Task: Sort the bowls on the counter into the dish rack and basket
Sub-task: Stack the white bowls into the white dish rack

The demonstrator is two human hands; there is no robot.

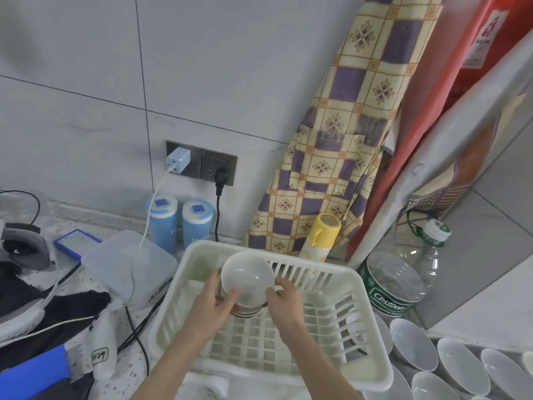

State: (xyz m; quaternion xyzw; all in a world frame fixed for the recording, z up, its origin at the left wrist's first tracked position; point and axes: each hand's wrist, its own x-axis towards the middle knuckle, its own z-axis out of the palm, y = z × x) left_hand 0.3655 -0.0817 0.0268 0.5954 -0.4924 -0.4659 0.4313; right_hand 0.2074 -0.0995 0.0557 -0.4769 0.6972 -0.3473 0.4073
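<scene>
Both hands' (215,304) (284,298) grip around stacked white bowls (248,280) above basket (372,368), "Cestbon" bottle (392,287) alongside.

Two bare forearms, left hand (215,303) and right hand (285,301) (no sleeves, rings or gloves)

Glossy white ceramic bowl (248,280), smooth as glass, over a cream slotted plastic basket (372,368) with a dull matt sheen. Behind, a checked purple-and-yellow cloth apron (340,134) hangs soft against smooth grey wall tiles (86,111)
</scene>
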